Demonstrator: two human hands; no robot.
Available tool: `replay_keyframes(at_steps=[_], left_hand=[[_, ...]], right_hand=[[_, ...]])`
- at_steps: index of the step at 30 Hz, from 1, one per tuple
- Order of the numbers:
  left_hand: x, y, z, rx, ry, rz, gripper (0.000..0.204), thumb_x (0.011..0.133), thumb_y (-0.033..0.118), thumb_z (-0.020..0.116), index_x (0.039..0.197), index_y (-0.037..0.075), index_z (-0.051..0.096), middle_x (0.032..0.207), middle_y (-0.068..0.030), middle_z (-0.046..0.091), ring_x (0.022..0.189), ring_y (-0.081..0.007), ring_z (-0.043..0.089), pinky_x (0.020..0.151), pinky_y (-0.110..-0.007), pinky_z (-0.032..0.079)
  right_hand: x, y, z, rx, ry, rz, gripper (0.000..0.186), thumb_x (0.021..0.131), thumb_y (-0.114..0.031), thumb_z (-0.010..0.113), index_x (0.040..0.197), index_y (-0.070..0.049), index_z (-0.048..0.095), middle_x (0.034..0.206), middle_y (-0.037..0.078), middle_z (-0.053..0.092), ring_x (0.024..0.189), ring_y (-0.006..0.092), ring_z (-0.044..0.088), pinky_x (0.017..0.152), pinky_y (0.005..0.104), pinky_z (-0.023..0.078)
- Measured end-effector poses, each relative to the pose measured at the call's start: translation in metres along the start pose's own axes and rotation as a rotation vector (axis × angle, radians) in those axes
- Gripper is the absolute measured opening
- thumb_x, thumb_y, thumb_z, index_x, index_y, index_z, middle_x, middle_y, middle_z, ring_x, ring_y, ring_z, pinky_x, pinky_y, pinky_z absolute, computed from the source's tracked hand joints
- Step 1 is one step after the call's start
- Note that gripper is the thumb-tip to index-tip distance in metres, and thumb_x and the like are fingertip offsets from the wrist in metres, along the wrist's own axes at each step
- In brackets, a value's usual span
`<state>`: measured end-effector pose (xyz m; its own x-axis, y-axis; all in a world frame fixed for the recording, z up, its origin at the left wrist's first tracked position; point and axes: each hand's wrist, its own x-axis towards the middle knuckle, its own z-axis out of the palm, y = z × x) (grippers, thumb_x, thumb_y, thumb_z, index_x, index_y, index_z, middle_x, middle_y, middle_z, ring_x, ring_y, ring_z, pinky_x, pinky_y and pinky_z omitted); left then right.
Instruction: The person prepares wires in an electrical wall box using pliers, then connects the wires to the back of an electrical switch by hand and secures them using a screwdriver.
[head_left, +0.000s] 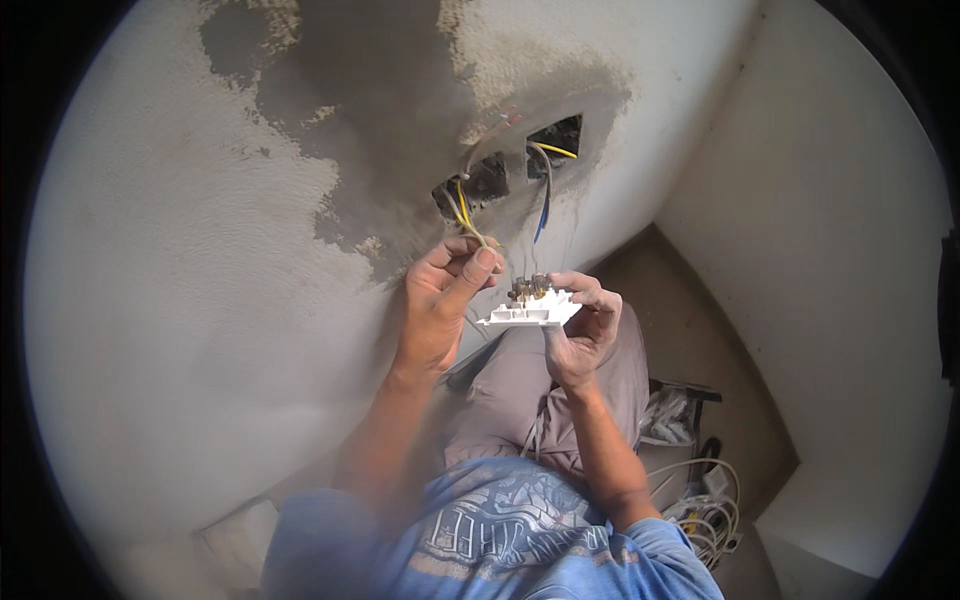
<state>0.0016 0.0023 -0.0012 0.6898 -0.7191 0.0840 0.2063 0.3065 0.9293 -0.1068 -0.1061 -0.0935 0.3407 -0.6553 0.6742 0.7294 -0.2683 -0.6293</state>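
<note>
Left hand (447,297) pinching yellow and grey wires (464,212) below their wall opening (486,180), right hand (588,330) gripping the white faceplate (540,314) just beside that pinch, the person seems to be preparing a connection, which next calls for aligning wire ends with the terminals (529,289).

Lettering on one thing only: the blue T-shirt (390,570), well below the left fingers (484,262) and right fingers (597,294). Big pale capitals (455,538) run across the front, warped by folds, some lost in creases. Pale printed drawing (520,490) on the same shirt, nearer the fingers than the capitals.
</note>
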Motion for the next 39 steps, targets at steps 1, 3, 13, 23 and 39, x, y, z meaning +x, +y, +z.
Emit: replay_keyframes(at_steps=[1,3,13,23,39], left_hand=[[0.001,-0.001,0.000,-0.016,0.001,-0.004,0.017,0.095,0.015,0.069,0.107,0.004,0.064,0.096,-0.0054,0.067,0.090,-0.0114,0.063,0.082,-0.027,0.051],[0.004,-0.002,0.000,-0.045,0.001,-0.014,0.017,0.094,0.013,0.070,0.106,0.003,0.064,0.094,-0.0058,0.068,0.086,-0.0110,0.065,0.080,-0.026,0.053],[0.005,-0.001,0.001,-0.100,-0.004,0.004,0.019,0.093,0.010,0.073,0.106,-0.001,0.066,0.098,-0.0058,0.070,0.088,-0.0082,0.065,0.083,-0.023,0.052],[0.006,0.000,-0.002,-0.089,-0.027,0.030,0.015,0.092,0.008,0.073,0.104,0.001,0.067,0.096,-0.0024,0.069,0.086,-0.0059,0.062,0.080,-0.022,0.051],[-0.001,-0.004,-0.004,-0.251,-0.071,-0.079,0.030,0.103,0.030,0.057,0.117,0.004,0.061,0.112,-0.0108,0.067,0.104,-0.0152,0.063,0.093,-0.031,0.051]], right_hand=[[0.002,0.003,0.002,0.009,0.012,0.008,0.038,0.086,0.011,0.068,0.108,-0.005,0.042,0.118,0.021,0.058,0.111,0.0300,0.064,0.097,0.0410,0.052],[0.006,0.007,0.004,0.001,0.027,0.017,0.038,0.086,0.010,0.069,0.108,-0.006,0.042,0.119,0.022,0.058,0.111,0.0294,0.063,0.096,0.0402,0.051],[0.012,0.007,0.012,-0.019,0.032,0.052,0.041,0.085,0.007,0.073,0.108,-0.007,0.042,0.119,0.022,0.059,0.105,0.0237,0.062,0.093,0.0361,0.051],[0.011,0.005,0.014,-0.085,0.014,0.027,0.042,0.084,0.005,0.075,0.108,-0.007,0.042,0.118,0.022,0.060,0.105,0.0236,0.062,0.092,0.0352,0.051],[0.007,-0.035,0.044,-0.234,0.231,0.189,0.035,0.083,0.008,0.071,0.106,-0.004,0.047,0.111,0.012,0.055,0.094,0.0116,0.060,0.082,0.0245,0.053]])
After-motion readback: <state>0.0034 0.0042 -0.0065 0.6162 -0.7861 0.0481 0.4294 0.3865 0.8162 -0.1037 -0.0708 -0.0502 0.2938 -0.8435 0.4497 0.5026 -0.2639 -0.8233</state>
